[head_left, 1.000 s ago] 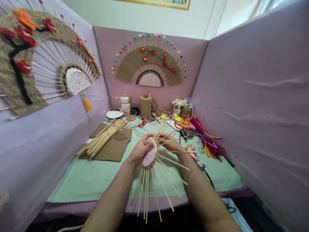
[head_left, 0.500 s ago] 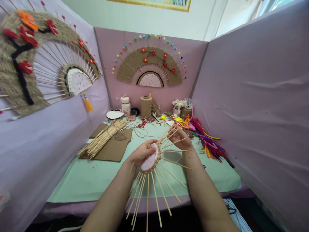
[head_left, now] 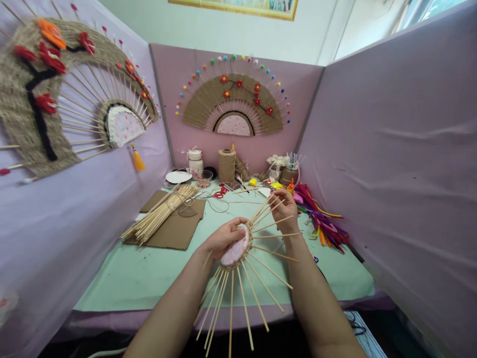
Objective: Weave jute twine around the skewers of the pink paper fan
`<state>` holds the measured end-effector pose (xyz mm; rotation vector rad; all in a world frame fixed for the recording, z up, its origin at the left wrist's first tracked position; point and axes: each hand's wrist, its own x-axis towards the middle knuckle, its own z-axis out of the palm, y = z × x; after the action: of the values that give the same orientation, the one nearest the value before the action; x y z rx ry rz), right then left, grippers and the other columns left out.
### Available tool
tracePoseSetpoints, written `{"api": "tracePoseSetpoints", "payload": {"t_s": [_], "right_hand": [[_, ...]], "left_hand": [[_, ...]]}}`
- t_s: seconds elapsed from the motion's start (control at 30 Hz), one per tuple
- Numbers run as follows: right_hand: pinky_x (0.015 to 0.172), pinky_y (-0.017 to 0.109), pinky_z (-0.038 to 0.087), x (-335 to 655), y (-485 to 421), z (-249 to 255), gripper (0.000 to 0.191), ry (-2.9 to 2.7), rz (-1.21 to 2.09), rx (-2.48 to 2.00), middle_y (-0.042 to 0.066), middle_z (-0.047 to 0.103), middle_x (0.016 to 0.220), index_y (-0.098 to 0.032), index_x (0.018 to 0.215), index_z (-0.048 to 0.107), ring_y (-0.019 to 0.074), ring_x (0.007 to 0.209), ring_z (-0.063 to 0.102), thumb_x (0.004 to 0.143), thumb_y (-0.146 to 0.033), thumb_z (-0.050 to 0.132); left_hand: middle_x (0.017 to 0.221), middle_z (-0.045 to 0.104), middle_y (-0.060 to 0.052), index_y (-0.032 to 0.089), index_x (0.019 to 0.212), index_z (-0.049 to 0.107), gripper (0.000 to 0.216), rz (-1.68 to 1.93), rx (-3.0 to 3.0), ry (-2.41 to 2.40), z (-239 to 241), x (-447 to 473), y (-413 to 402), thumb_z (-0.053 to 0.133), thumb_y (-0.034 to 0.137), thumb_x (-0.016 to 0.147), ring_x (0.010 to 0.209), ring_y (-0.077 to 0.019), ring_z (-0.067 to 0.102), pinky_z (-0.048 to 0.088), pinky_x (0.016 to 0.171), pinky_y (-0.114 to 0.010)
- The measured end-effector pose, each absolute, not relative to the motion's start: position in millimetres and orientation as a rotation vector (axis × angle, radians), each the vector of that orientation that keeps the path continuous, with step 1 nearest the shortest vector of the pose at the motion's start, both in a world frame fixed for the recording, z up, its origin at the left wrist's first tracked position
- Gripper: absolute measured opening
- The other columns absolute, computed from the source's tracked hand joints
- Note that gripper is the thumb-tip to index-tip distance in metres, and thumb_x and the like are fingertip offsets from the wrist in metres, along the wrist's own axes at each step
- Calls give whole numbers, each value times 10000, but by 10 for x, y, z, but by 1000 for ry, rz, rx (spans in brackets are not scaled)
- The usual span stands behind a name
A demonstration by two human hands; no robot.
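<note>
My left hand [head_left: 226, 235] is closed on the half-round base [head_left: 235, 252] of a fan frame, its thumb pressed on the white, pink-spotted face. Brown woven cord edges this base. Thin wooden sticks [head_left: 260, 293] spread out from it to the right and downward. My right hand [head_left: 284, 209] is at the tips of the upper sticks, its fingers bent together in a pinch. What they hold is too small to make out. A thin brown strand [head_left: 246, 202] lies on the table just left of the stick tips.
A stick bundle [head_left: 164, 214] lies on cardboard [head_left: 182, 236] at left. Behind stand a twine spool [head_left: 226, 166], a white jar [head_left: 195, 163] and red scissors [head_left: 221, 191]. Colourful pipe cleaners [head_left: 322, 219] lie at right. Finished fans [head_left: 234, 107] hang on the partition walls.
My right hand has moved slightly right, and its fingers have drawn together near the stick tips. The fan frame in my left hand has shifted a little right in the view.
</note>
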<state>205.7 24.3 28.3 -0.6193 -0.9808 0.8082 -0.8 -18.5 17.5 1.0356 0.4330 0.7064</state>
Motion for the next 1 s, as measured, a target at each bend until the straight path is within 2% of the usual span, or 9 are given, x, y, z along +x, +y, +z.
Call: {"api": "tracePoseSetpoints", "payload": {"t_s": [0.4, 0.63, 0.77, 0.87, 1.0], "right_hand": [[691, 280, 430, 2074, 237, 347, 166, -965, 767, -577, -16, 592, 786, -242, 812, 585, 106, 691, 537, 676, -237, 680], [524, 248, 367, 1942, 297, 201, 208, -1091, 955, -874, 3, 613, 703, -200, 785, 602, 96, 540, 467, 641, -320, 692], [566, 259, 402, 1552, 311, 25, 207, -1307, 1119, -987, 3, 616, 641, -182, 693, 622, 127, 598, 526, 560, -301, 726], [547, 250, 393, 1307, 301, -102, 204, -1385, 1296, -976, -23, 589, 597, -177, 662, 620, 114, 563, 512, 527, -288, 724], [552, 250, 400, 1245, 279, -213, 232, -1297, 1416, -877, -13, 600, 642, -177, 719, 625, 121, 572, 519, 537, -307, 690]], "left_hand": [[702, 621, -16, 168, 1033, 478, 506, 651, 1022, 458, 169, 16, -212, 749, 338, 641, 522, -111, 594, 435, 492, -194], [717, 637, -23, 156, 1005, 517, 497, 662, 1017, 455, 198, 44, -244, 776, 302, 607, 527, -101, 583, 427, 508, -193], [685, 628, -21, 127, 882, 570, 410, 690, 999, 453, 186, 102, -274, 790, 301, 583, 516, -89, 560, 409, 511, -189], [616, 601, -9, 119, 759, 573, 365, 714, 962, 463, 176, 168, -310, 799, 326, 561, 496, -86, 542, 385, 489, -187], [657, 610, -15, 122, 805, 581, 401, 784, 874, 451, 215, 221, -335, 800, 348, 556, 552, -99, 569, 420, 543, -203]]}}
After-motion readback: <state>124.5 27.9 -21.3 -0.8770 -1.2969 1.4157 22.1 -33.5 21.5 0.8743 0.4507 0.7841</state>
